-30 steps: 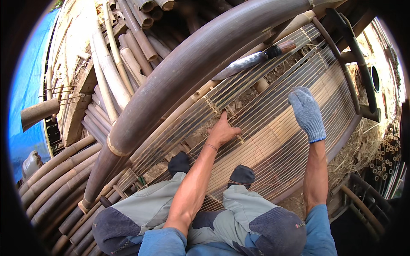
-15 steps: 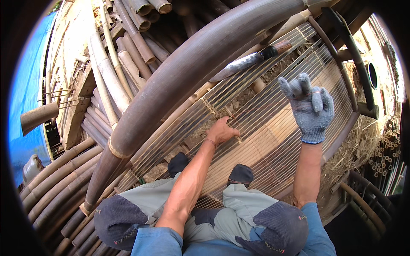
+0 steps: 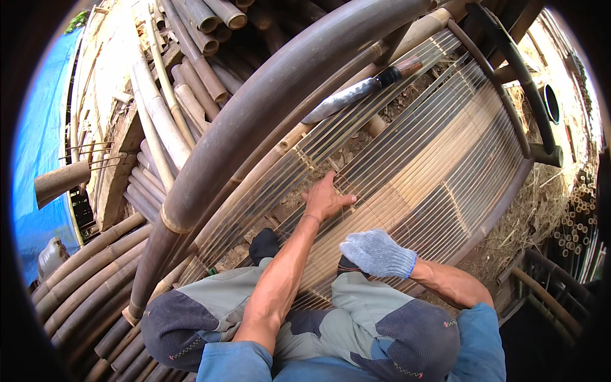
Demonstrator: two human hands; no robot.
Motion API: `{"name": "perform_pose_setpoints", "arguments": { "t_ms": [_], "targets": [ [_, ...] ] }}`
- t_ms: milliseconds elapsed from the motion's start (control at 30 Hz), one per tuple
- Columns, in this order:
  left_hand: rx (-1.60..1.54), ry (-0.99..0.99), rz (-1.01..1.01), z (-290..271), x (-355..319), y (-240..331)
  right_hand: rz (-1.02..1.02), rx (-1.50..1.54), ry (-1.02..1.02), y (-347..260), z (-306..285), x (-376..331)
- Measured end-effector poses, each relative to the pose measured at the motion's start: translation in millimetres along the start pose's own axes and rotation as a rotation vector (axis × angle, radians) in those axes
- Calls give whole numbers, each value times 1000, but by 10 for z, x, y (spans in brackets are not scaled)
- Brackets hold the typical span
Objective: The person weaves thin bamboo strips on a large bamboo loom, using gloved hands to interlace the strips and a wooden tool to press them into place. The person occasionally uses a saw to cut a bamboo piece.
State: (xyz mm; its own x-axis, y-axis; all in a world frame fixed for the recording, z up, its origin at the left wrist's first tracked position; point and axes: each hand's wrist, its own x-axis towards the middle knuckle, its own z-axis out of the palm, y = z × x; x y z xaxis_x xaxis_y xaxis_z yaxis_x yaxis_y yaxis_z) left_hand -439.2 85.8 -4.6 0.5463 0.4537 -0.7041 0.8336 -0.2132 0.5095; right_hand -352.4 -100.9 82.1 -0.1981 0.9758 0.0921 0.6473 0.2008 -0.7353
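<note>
My bare left hand [image 3: 324, 200] lies flat on thin bamboo slats [image 3: 420, 172] strung across a curved frame, fingers spread, holding nothing. My right hand [image 3: 379, 253], in a grey knit glove, hovers low over the near end of the slats just beyond my right knee. Its back faces up and its fingers curl under, so I cannot see whether it grips anything. A long knife [image 3: 356, 92] with a dark handle rests on the slats beyond my left hand, against a thick bent bamboo beam [image 3: 254, 114].
Stacked bamboo poles [image 3: 172, 121] lie to the left and behind the beam, with more at lower left [image 3: 83, 274]. A blue tarp [image 3: 38, 159] hangs at far left. A dark curved rail [image 3: 515, 70] edges the frame on the right. My legs sit under the slats' near end.
My gloved right hand has come down from up over the far right slats to a spot close to my right knee. My left hand has stayed on the slats.
</note>
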Motion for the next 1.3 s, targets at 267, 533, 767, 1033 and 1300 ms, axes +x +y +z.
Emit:
{"name": "perform_pose_setpoints", "arguments": {
  "t_ms": [267, 533, 767, 1033, 1300],
  "targets": [
    [-21, -22, -37, 70, -72, -25, 710, 232, -228, 811, -628, -746],
    [812, -439, 48, -565, 29, 699, 844, 491, 34, 839, -225, -875],
    [905, 255, 891, -1765, -358, 2734, 892, 1428, 891, 710, -53, -1305],
    [512, 249, 519, -2741, 462, 2518, 1958, -285, -143, 427, -1068, -3075],
    [534, 289, 534, -2378, 334, 2648, 2085, -320, 31, -456, -2130, -2874]
  ]
}}
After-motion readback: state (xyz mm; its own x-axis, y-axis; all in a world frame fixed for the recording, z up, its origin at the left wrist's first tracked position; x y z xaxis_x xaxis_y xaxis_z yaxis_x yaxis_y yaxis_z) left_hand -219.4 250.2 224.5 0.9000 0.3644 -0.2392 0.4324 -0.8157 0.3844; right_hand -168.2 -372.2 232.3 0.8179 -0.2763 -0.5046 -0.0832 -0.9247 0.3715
